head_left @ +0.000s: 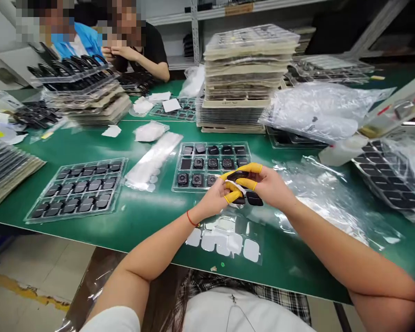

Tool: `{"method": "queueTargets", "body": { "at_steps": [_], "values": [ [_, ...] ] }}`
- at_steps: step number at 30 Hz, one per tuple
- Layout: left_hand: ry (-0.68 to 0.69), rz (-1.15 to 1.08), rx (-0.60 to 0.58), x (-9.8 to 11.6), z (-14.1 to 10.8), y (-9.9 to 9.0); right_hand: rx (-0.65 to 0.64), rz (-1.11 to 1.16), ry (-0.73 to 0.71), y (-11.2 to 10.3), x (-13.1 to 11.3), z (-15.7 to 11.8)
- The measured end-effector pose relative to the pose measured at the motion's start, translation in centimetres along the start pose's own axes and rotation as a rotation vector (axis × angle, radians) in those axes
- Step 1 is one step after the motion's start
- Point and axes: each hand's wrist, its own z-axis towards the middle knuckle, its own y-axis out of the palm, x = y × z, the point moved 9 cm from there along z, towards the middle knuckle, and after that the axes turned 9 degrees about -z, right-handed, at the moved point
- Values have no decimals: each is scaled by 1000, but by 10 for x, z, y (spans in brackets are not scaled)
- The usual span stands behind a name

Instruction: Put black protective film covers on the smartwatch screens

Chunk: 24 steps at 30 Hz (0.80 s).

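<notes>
At the far left, two people sit behind the table (152, 210), one in a blue top (86, 37), one in a black top (155, 44). In front of them, black curved parts (72, 67) fill the top of a tray stack (97, 108). At the near left edge stands another stack of clear trays (12, 168); to its right a clear tray (121, 177) carries rows of black square pieces (81, 186). Further right lie a white bundle (151, 131) and, nearer, a long translucent strip (155, 159).

At the centre sits a clear tray of black square units (175, 180), some with round markings on their faces. Over its near right part, the left hand (216, 196), in yellow finger covers, has thumb and finger together on a thin white slip (236, 186). Just above the slip, a black piece (238, 175) is clamped between thumb and fingers of the right hand (271, 184), likewise in yellow covers. Another black square (254, 198) shows just below the right hand; whether it is held I cannot tell.

Nearer than the hands lies a sheet of white rounded squares (251, 250). Beyond the centre tray rises a tall stack of trays (245, 78). To the right are crumpled clear plastic (332, 198), a stuffed plastic bag (325, 108) farther back, and more black pieces (383, 180) at the far right.
</notes>
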Motion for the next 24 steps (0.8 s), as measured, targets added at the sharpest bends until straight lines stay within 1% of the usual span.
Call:
{"method": "queueTargets", "body": {
  "at_steps": [3, 4, 6, 7, 8, 11, 12, 13, 14, 15, 17, 18, 19, 20, 21, 22, 23, 24],
  "values": [
    [-28, 39, -10, -8, -5, 6, 67, -256, -210, -1, -9, -23],
    [-44, 61, -9, -12, -6, 6, 62, -338, -277, 2, -12, -31],
    [-94, 111, -8, -19, -9, 7, 6, -427, -362, 12, -10, -41],
    [-124, 140, -14, -22, -11, 8, -25, -432, -375, 16, -6, -44],
    [-153, 166, -26, -26, -13, 9, -44, -412, -358, 17, -1, -44],
    [-202, 255, -81, -34, -20, 14, -66, -285, -182, 14, 20, -38],
    [-208, 288, -94, -36, -21, 15, -78, -264, -131, 15, 24, -37],
    [-211, 318, -103, -38, -22, 16, -91, -273, -116, 17, 24, -36],
    [-208, 340, -105, -38, -22, 16, -102, -311, -143, 19, 20, -36],
    [-200, 353, -100, -38, -21, 16, -114, -363, -201, 21, 12, -37],
    [-166, 363, -60, -34, -19, 13, -128, -438, -316, 19, -1, -37],
    [-158, 363, -28, -32, -18, 10, -109, -447, -318, 11, 0, -33],
    [-168, 359, -2, -30, -17, 7, -65, -449, -267, -4, 6, -27],
    [-193, 348, 11, -30, -17, 5, 2, -457, -170, -24, 19, -19],
    [-228, 334, 9, -29, -18, 5, 107, -492, -30, -50, 37, -11],
    [-265, 316, -6, -29, -19, 6, 207, -581, 121, -76, 57, -6],
    [-299, 303, -29, -29, -21, 8, 234, -712, 255, -94, 75, -2],
    [-321, 299, -52, -27, -23, 10, 224, -859, 369, -107, 89, 1]
  ]
}}
